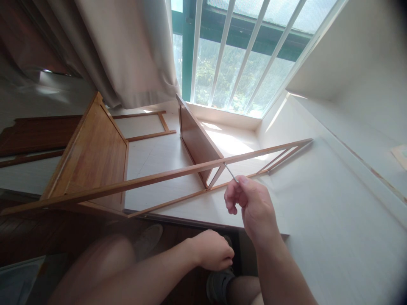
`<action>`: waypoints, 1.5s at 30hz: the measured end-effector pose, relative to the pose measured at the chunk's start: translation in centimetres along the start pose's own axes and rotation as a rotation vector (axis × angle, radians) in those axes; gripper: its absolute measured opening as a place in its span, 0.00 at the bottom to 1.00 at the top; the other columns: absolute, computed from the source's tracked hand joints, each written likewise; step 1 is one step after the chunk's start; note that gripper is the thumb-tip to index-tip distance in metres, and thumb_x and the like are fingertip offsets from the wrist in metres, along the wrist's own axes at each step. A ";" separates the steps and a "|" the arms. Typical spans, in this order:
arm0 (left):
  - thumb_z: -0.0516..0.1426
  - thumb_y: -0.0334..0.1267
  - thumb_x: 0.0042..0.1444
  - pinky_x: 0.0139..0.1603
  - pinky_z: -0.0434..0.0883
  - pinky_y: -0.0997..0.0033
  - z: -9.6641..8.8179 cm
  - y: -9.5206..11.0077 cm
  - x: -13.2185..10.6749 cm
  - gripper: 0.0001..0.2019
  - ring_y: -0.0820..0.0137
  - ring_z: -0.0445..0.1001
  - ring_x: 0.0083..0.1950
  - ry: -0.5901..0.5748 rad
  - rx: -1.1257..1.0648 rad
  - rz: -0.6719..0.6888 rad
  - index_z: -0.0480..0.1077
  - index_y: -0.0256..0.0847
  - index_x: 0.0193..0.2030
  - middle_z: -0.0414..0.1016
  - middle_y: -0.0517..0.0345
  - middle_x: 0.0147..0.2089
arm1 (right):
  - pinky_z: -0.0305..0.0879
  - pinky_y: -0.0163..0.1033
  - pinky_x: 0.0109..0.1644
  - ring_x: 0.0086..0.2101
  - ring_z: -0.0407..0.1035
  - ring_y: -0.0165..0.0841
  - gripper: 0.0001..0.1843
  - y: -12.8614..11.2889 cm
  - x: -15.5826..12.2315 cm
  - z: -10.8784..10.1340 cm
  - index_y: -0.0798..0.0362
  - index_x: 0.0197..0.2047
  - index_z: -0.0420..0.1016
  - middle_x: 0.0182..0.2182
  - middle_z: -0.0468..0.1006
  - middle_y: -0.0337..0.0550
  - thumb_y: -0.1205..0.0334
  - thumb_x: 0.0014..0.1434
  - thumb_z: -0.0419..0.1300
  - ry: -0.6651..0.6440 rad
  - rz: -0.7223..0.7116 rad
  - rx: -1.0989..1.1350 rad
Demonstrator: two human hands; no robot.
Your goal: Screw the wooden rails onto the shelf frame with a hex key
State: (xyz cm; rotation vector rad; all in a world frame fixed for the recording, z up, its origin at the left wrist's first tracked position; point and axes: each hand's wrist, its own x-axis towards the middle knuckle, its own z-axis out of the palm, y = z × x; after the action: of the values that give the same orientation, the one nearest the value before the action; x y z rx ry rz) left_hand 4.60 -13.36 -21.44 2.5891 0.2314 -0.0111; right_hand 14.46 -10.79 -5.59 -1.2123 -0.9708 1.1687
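My right hand [252, 203] is closed around a thin metal hex key [231, 173]; the part inside the fingers is hidden. Its far tip meets the long upper rail [165, 173] of a brown wooden frame, where a wooden panel [199, 135] joins from behind. Lower and to the left, my left hand [214, 250] is curled into a fist, away from the frame. Whether anything is inside that fist is hidden. A second, larger wooden panel [95, 156] stands at the left end of the same frame.
The frame rests on a white ledge [152, 156] below a barred window [241, 59]. Another wooden frame piece [41, 131] lies behind the left panel. A beige curtain [127, 51] hangs at the back left. White walls [343, 190] close off the right.
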 end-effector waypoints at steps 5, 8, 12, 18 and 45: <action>0.54 0.44 0.58 0.28 0.70 0.68 0.2 -0.1 0.0 0.11 0.64 0.79 0.33 0.013 0.007 0.007 0.73 0.44 0.31 0.80 0.59 0.33 | 0.54 0.33 0.20 0.18 0.61 0.28 0.23 0.0 -0.1 0.0 0.55 0.24 0.71 0.16 0.69 0.40 0.50 0.65 0.52 -0.006 0.013 0.018; 0.53 0.45 0.58 0.26 0.70 0.68 0.3 -0.2 0.0 0.11 0.63 0.79 0.32 0.012 0.013 0.011 0.73 0.44 0.31 0.80 0.59 0.32 | 0.54 0.33 0.19 0.18 0.61 0.28 0.23 -0.1 -0.1 0.1 0.55 0.24 0.71 0.16 0.69 0.39 0.50 0.64 0.52 -0.008 0.021 0.029; 0.53 0.45 0.58 0.25 0.69 0.67 0.2 -0.2 0.0 0.11 0.62 0.79 0.32 0.013 0.018 0.015 0.73 0.44 0.31 0.79 0.59 0.32 | 0.53 0.32 0.19 0.17 0.61 0.28 0.23 -0.2 0.0 0.1 0.56 0.24 0.71 0.16 0.68 0.40 0.50 0.64 0.52 -0.008 0.037 0.040; 0.54 0.44 0.58 0.25 0.69 0.68 0.1 -0.1 0.0 0.11 0.63 0.79 0.31 0.019 0.023 0.016 0.73 0.43 0.30 0.79 0.60 0.31 | 0.53 0.33 0.19 0.17 0.61 0.28 0.23 -0.2 0.0 0.1 0.56 0.24 0.71 0.15 0.69 0.40 0.50 0.64 0.52 -0.029 0.063 0.067; 0.54 0.44 0.58 0.25 0.68 0.68 -0.1 -0.2 0.0 0.11 0.65 0.78 0.31 0.040 0.024 0.009 0.72 0.44 0.30 0.79 0.60 0.31 | 0.44 0.32 0.19 0.15 0.52 0.26 0.20 -0.5 -0.1 0.6 0.54 0.22 0.69 0.13 0.62 0.37 0.54 0.61 0.51 -0.091 0.221 0.436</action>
State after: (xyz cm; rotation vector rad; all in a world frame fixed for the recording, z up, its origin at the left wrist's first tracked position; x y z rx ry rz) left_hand 4.53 -13.16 -21.41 2.6160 0.2351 0.0415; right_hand 13.88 -10.78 -5.01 -0.9336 -0.6105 1.5284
